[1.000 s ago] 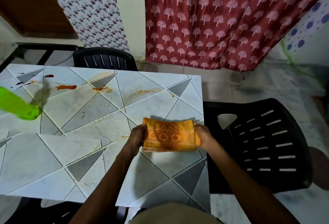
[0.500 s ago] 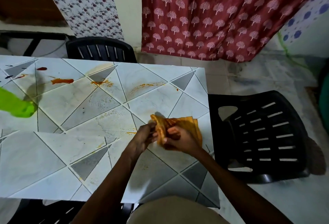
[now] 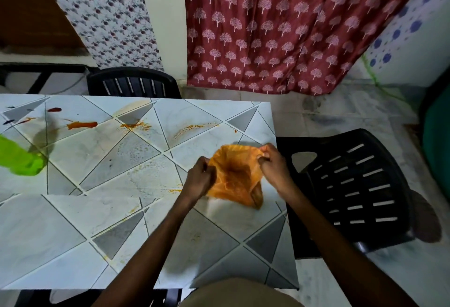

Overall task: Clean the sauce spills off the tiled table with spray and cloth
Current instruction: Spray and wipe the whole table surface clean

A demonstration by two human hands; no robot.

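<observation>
A green bottle (image 3: 19,158) sits at the table's (image 3: 73,221) left edge, contents unclear; sauce spills (image 3: 81,125) streak the far edge. Near the right edge, the left hand (image 3: 198,178) and right hand (image 3: 274,164) each pinch the orange cloth (image 3: 233,175), with a chair (image 3: 353,185) just beyond.

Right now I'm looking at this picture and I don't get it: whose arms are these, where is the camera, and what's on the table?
No machine here: a person wears one wide-angle camera on the head, looking down at their own arms. The left hand and right hand each pinch an edge of an orange cloth, spreading it over the tiled table. Orange-red sauce spills lie along the far side, not yet wiped. A green bottle, probably the spray, sits at the left, cut off by the picture's edge. A black chair stands to the right.
</observation>
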